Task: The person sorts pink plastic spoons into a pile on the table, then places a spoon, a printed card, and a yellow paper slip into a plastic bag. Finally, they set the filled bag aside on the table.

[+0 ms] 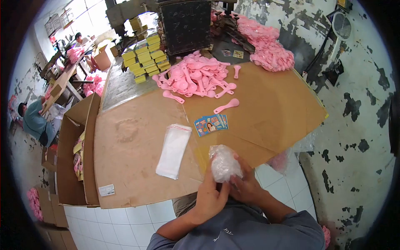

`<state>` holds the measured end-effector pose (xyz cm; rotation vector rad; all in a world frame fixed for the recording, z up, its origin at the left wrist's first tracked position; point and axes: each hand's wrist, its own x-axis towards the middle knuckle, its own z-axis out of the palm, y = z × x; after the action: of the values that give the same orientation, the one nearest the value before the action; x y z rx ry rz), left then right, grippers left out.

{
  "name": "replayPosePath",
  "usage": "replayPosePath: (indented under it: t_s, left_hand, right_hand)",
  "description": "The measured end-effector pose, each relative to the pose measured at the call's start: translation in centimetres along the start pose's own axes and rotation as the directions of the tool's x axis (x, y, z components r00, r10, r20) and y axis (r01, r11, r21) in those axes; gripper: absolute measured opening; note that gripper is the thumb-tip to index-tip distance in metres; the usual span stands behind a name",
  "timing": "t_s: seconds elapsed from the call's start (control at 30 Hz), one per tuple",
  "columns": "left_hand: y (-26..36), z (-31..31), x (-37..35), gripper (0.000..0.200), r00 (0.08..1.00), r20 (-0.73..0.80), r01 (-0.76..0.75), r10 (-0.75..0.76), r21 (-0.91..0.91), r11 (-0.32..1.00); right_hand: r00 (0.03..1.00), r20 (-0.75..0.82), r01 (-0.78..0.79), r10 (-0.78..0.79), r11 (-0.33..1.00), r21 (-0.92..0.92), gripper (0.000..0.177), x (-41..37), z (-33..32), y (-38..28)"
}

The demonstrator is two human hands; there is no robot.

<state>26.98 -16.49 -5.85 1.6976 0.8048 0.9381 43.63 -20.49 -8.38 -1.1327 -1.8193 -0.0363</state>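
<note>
Near the table's front edge, my left hand and my right hand are closed around a crumpled clear plastic bag. What is inside the bag, if anything, I cannot make out. To the left of my hands lies a stack of flat clear plastic sleeves. Beyond the bag, several blue printed cards are fanned out on the cardboard. A single pink spoon-shaped plastic piece rests past the cards, in front of a large heap of similar pink pieces.
Yellow-edged stacks of cards stand at the back left beside a black machine panel. More pink pieces are piled at the back right. An open cardboard box adjoins the table's left side. A co-worker sits farther left.
</note>
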Motion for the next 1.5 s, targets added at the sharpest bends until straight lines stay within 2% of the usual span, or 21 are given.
replayPosePath:
  t_s: [0.03, 0.13, 0.17, 0.2, 0.23, 0.27, 0.3, 0.33, 0.37, 0.4, 0.47, 0.57, 0.63, 0.67, 0.77, 0.8, 0.9, 0.97, 1.03, 1.3, 1.5]
  left_hand:
    - [0.3, 0.1, -0.3, 0.069, 0.997, 0.064, 0.032, -0.038, 0.099, 0.995]
    - [0.6, 0.1, -1.7, 0.073, 0.908, 0.401, 0.073, -0.123, 0.136, 0.988]
    - [1.3, -0.1, -1.8, 0.067, 0.88, 0.445, 0.109, -0.165, 0.15, 0.983]
    - [2.7, -0.6, -1.5, 0.061, 0.849, 0.487, 0.138, -0.204, 0.168, 0.976]
    - [3.3, -1.2, -1.2, 0.057, 0.813, 0.529, 0.167, -0.244, 0.191, 0.967]
    - [2.4, -1.8, -1.3, 0.059, 0.844, 0.523, 0.075, -0.122, 0.111, 0.991]
    - [0.7, -2.5, -1.7, 0.061, 0.864, 0.503, -0.017, -0.001, 0.031, 0.999]
    - [-0.1, -3.4, -2.3, 0.062, 0.892, 0.449, -0.053, 0.06, -0.029, 0.998]
    - [-1.0, -4.4, -2.9, 0.063, 0.913, 0.39, -0.096, 0.121, -0.084, 0.992]
    - [-1.6, -5.5, -3.6, 0.063, 0.945, 0.305, -0.085, 0.119, -0.12, 0.989]
    - [-2.9, -7.8, -4.5, 0.064, 0.984, 0.147, -0.077, 0.102, -0.169, 0.983]
    - [-4.6, -10.2, -5.6, 0.065, 0.996, -0.074, -0.06, 0.045, -0.217, 0.974]
    - [-4.9, -10.9, -5.6, 0.065, 0.972, -0.237, -0.07, 0.007, -0.256, 0.964]
    - [-5.0, -11.2, -5.6, 0.065, 0.962, -0.273, -0.041, -0.024, -0.229, 0.973]
    - [-5.0, -11.9, -5.6, 0.063, 0.93, -0.356, 0.036, -0.091, -0.159, 0.987]
    - [-5.1, -12.0, -5.5, 0.062, 0.926, -0.364, 0.051, -0.1, -0.143, 0.988]
    - [-5.0, -11.9, -5.1, 0.059, 0.927, -0.364, 0.04, -0.086, -0.132, 0.99]
    - [-4.9, -11.7, -4.9, 0.057, 0.922, -0.374, 0.043, -0.096, -0.147, 0.988]
    - [-4.7, -11.4, -4.8, 0.055, 0.913, -0.385, 0.07, -0.134, -0.176, 0.982]
    - [-4.1, -14.1, -4.3, 0.055, 0.915, -0.387, 0.14, -0.116, 0.034, 0.99]
    - [-1.8, -18.0, 0.5, 0.052, 0.981, -0.193, 0.094, -0.025, 0.356, 0.93]
  right_hand:
    - [1.0, 0.022, -0.015, 0.016, 0.999, -0.032, 0.061, -0.4, -0.5, 0.3]
    - [0.99, 0.14, -0.006, 0.018, 0.996, -0.089, 0.056, -1.2, -3.9, 1.9]
    - [0.965, 0.066, -0.259, 0.253, 0.959, 0.112, 0.055, -2.9, -4.5, 2.4]
    - [0.878, 0.031, -0.461, 0.478, 0.826, 0.323, 0.053, -4.9, -4.8, 3.2]
    - [0.889, -0.115, -0.419, 0.444, 0.888, 0.19, 0.053, -5.6, -6.4, 3.9]
    - [0.879, -0.258, -0.404, 0.4, 0.914, 0.041, 0.052, -6.2, -8.0, 4.6]
    - [0.871, -0.419, -0.402, 0.256, 0.862, -0.309, 0.051, -6.5, -10.9, 6.6]
    - [0.822, -0.561, -0.479, 0.099, 0.654, -0.586, 0.05, -6.8, -13.9, 8.7]
    - [0.728, -0.681, -0.629, 0.077, 0.47, -0.62, 0.047, -7.8, -17.5, 11.9]
    - [0.489, -0.851, -0.703, 0.192, 0.665, -0.254, 0.045, -7.0, -20.3, 13.5]
    - [0.151, -0.978, -0.705, 0.145, 0.709, -0.003, 0.044, -9.8, -25.4, 19.6]
    - [0.063, -0.948, -0.875, 0.313, 0.474, 0.098, 0.04, -15.7, -27.8, 27.2]
    - [0.153, -0.703, -0.98, 0.695, 0.197, -0.019, 0.04, -16.7, -28.0, 28.4]
    - [0.133, -0.522, -0.989, 0.843, 0.077, -0.128, 0.041, -17.2, -28.2, 29.1]
    - [0.432, -0.113, -0.901, 0.895, 0.422, -0.104, 0.055, -19.6, -29.9, 34.3]
    - [0.304, -0.001, -0.945, 0.953, 0.302, -0.123, 0.06, -18.5, -30.5, 35.1]
    - [0.583, -0.045, -0.714, 0.811, 0.485, -0.505, 0.058, -17.3, -28.3, 36.8]
    - [0.534, 0.083, -0.577, 0.841, 0.434, -0.692, 0.056, -16.8, -27.9, 37.6]
    - [0.486, 0.1, -0.55, 0.868, 0.393, -0.738, 0.054, -16.2, -27.0, 39.0]
    - [0.374, -0.016, -0.705, 0.927, 0.273, -0.654, 0.047, -17.6, -26.9, 43.1]
    - [0.305, -0.125, -0.897, 0.944, 0.241, -0.37, 0.042, -23.0, -30.3, 43.1]
